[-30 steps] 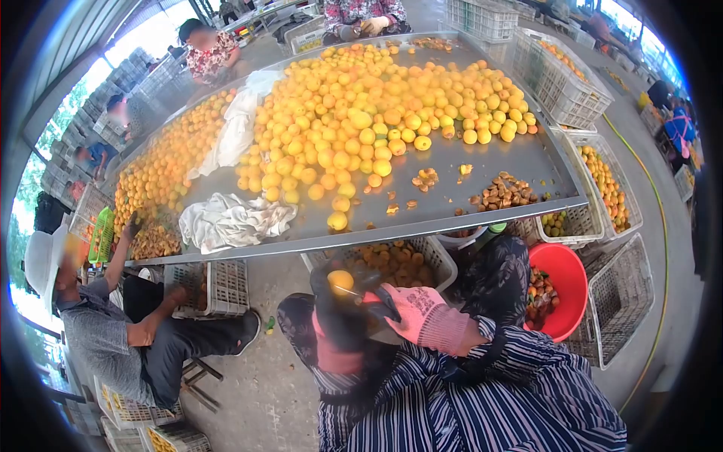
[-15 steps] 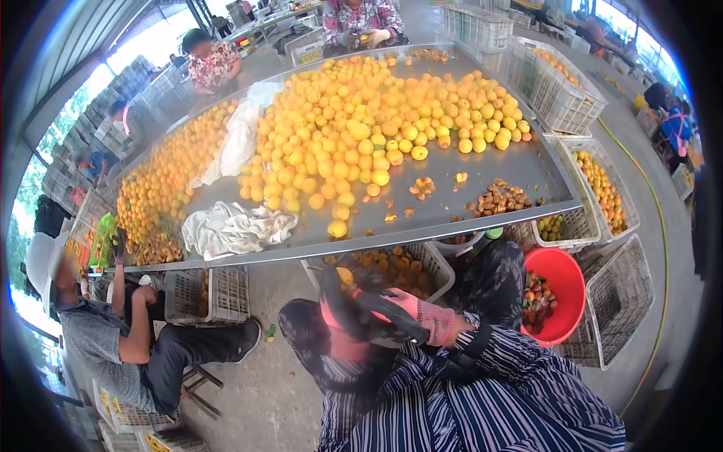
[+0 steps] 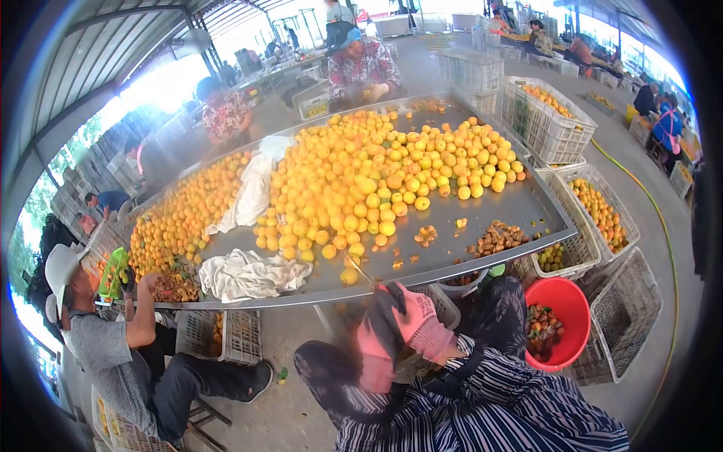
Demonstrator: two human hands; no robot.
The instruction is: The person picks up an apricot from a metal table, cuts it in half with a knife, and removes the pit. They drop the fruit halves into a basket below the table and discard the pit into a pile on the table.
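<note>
My left hand [image 3: 376,337] and my right hand [image 3: 423,322] wear pink gloves with dark palms and fingers. They are pressed close together over my lap, just below the metal table's front edge. A thin pointed tool [image 3: 361,271], perhaps a knife, sticks out beyond the fingertips toward the table; it seems to come from my right hand. My left hand's fingers are closed, and what they hold is hidden. Just past the tool's tip lies a single apricot [image 3: 349,276], in front of the big apricot heap [image 3: 361,181].
The metal table [image 3: 444,226] also bears brown pits or scraps [image 3: 497,239] and white cloths [image 3: 252,276]. A red bucket [image 3: 576,328] and crates [image 3: 625,313] stand at my right. A person in a white hat [image 3: 113,346] sits at the left; others sit across the table.
My head view has tilted up, so the table sits lower. My hands have drawn together and point toward the table; the fruit at my left fingers is no longer visible. The thin tool now shows.
</note>
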